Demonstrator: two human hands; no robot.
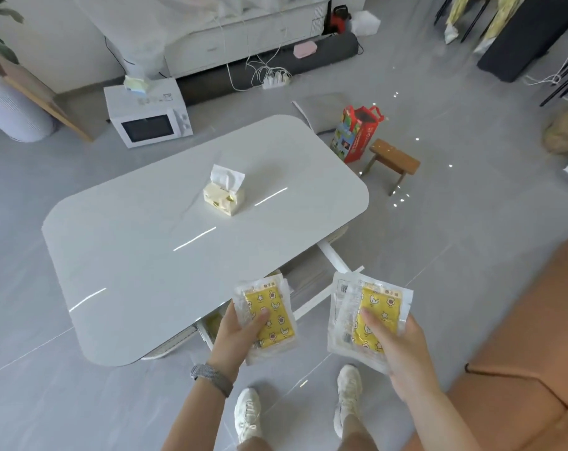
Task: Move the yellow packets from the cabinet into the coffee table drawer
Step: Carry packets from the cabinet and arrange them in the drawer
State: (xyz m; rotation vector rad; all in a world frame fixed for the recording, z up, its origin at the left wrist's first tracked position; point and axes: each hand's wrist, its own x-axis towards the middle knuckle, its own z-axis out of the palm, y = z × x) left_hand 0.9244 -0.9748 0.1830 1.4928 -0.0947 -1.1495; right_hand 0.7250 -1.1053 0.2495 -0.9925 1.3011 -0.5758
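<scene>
Head view: the person stands at the near edge of a white, glossy, round-cornered coffee table (165, 255), both hands raised over its open drawer (312, 288), which is pulled out toward the near right.

The left hand (240, 333) grips a small stack of clear plastic packets with yellow star-and-moon printed inserts (269, 317); its thumb lies flat across the yellow face and the other fingers are hidden beneath.

The right hand (396, 346) holds a second, fanned stack of the same yellow packets (373, 317), thumb pressed on top, fingers curled under out of sight. Both stacks hover above the drawer, not touching it. Something yellow shows inside the drawer's near left corner, too hidden to identify.

A cream tissue box (224, 196) with a white tissue sticking up sits near the table's middle. On the grey tiled floor beyond, a white microwave (149, 118) lies far left, a red printed bag (357, 135) and a small wooden stool (393, 161) far right. White sneakers (248, 415) show below.
</scene>
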